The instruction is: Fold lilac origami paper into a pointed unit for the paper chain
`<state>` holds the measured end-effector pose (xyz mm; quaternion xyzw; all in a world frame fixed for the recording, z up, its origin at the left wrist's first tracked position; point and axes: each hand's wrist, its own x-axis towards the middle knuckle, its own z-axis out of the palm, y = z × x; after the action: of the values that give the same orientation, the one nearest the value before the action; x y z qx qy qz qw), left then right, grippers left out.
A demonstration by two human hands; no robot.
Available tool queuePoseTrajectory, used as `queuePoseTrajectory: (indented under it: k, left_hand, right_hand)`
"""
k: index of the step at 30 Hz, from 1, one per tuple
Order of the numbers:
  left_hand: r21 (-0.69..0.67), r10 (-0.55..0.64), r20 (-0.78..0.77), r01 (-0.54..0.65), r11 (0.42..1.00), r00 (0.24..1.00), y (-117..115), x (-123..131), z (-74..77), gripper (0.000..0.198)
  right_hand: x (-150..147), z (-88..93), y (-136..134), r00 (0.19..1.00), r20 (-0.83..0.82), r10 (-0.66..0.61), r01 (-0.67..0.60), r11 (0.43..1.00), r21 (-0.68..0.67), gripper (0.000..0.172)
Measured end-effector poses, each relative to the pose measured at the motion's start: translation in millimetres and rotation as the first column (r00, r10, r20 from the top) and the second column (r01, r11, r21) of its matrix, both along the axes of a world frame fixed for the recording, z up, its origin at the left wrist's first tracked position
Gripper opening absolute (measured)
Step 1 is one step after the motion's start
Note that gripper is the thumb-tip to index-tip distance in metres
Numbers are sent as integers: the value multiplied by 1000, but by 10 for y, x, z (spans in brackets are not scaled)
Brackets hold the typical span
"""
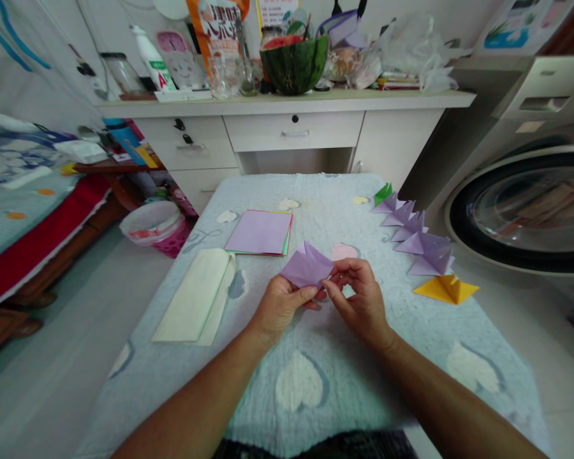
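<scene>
A partly folded purple paper is held just above the blue cloth-covered table. My left hand grips its lower left part, fingers curled round it. My right hand pinches its right edge between thumb and fingers. A stack of coloured paper sheets, purple on top, lies just beyond my hands. A row of folded purple paper pieces runs along the right side, with a folded yellow piece at its near end and a green piece at its far end.
A cream folded paper packet lies on the table's left. Behind stands a white desk with a halved watermelon and bottles. A washing machine is at right, a bed and pink bin at left.
</scene>
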<state>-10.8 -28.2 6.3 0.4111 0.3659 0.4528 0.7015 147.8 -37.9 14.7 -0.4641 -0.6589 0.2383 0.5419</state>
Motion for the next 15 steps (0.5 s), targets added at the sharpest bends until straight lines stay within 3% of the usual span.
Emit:
queuePoseTrajectory:
  k: [7, 15]
  left_hand:
    - [19, 10, -31, -9, 1000, 999, 2, -6, -5, 30]
    - [8, 57, -3, -57, 998, 998, -11, -9, 26, 28]
  right_hand:
    - [12, 65, 9, 988, 149, 37, -56, 990, 131, 15]
    - [4, 55, 11, 985, 173, 6, -29, 991, 131, 19]
